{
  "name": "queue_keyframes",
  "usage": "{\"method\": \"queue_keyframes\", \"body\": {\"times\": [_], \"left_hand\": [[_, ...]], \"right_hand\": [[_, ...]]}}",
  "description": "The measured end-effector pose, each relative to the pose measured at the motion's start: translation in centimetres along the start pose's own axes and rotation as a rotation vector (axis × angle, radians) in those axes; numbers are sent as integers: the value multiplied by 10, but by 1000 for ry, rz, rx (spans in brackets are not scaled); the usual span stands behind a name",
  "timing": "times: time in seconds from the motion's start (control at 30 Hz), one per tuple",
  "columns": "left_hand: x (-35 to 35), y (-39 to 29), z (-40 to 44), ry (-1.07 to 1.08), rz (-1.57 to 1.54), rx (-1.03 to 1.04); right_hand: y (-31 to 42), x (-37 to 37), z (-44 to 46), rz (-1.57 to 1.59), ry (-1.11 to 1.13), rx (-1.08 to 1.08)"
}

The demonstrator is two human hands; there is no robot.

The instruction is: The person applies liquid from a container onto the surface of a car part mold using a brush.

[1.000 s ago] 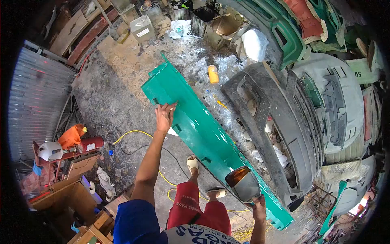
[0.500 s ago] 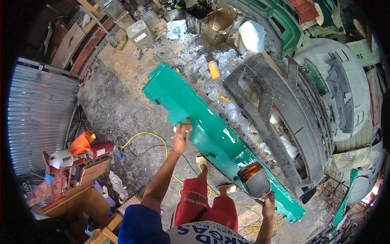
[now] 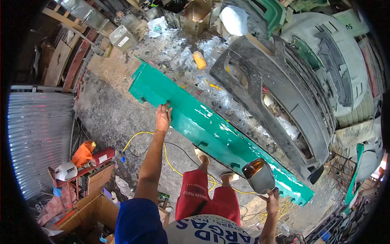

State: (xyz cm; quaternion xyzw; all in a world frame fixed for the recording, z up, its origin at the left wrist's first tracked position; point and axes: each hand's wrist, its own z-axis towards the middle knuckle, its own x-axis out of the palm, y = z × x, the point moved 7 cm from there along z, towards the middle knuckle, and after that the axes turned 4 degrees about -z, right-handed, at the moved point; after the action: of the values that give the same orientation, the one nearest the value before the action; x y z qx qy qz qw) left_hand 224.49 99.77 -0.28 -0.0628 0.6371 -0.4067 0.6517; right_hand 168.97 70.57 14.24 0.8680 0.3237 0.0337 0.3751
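A long green panel (image 3: 195, 118), with pale scraped streaks and small dark tabs, lies diagonally across the floor before me. At its near edge, toward the left end, the fingers of my left hand (image 3: 163, 118) are bent around the edge beside a dark tab. How firmly they grip is partly hidden. My right hand (image 3: 272, 199) grasps the near end of a square-sided container (image 3: 259, 178), dark at the base and amber inside its open top. This container is held above the right part of the panel.
Black bumper (image 3: 280, 105) and a stack of grey and white bumpers (image 3: 333, 61) stand to the right. Yellow hose (image 3: 164, 150) snakes around my feet. An orange-yellow can (image 3: 199, 60) lies beyond the panel. At left are a red extinguisher (image 3: 102, 156) and corrugated metal sheet (image 3: 40, 130).
The view has shifted, moving most of the scene up and left. My left hand stays at the panel's near edge by the tab. My right hand still holds the container, now more upright-looking.
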Motion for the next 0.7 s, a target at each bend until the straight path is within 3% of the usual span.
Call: {"method": "queue_keyframes", "body": {"times": [0.27, 0.7], "left_hand": [[46, -82, -63, 124, 66, 134], [98, -179, -147, 182, 26, 114]], "right_hand": [[-13, -59, -13, -57, -36, -41], [-64, -154, -30, 47, -59, -20]]}}
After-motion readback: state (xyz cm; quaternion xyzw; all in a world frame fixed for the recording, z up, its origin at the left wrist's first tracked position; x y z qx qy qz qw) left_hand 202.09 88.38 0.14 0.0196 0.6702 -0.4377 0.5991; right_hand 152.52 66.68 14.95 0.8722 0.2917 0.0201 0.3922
